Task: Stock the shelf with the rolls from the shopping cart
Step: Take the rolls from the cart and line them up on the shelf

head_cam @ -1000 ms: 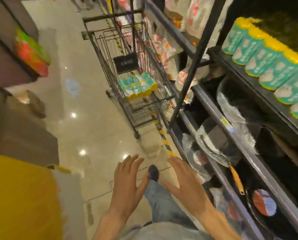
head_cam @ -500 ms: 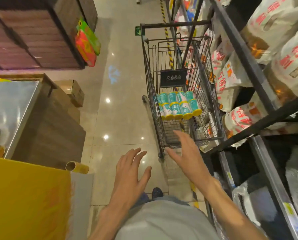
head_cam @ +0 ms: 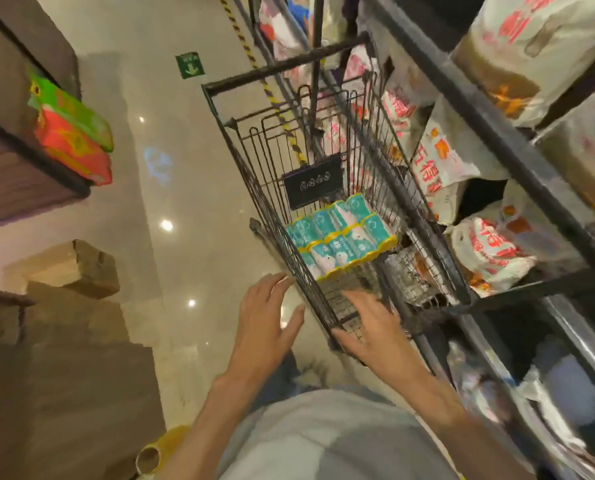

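Teal-and-yellow rolls [head_cam: 341, 240] lie in two rows on floor of wire shopping cart [head_cam: 254, 161], under black placard [head_cam: 313, 185]. Right hand [head_cam: 372, 327] spread, empty, at cart's near end. Left hand [head_cam: 265, 327] spread, empty, outside cart's wall. Shelf [head_cam: 490, 133] with white bags [head_cam: 441, 164] just beside cart. Glossy tile floor [head_cam: 185, 188]; cardboard boxes [head_cam: 92, 268] well apart.

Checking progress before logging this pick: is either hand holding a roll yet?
No: both the left hand and right hand are spread empty, short of the teal rolls in the shopping cart.
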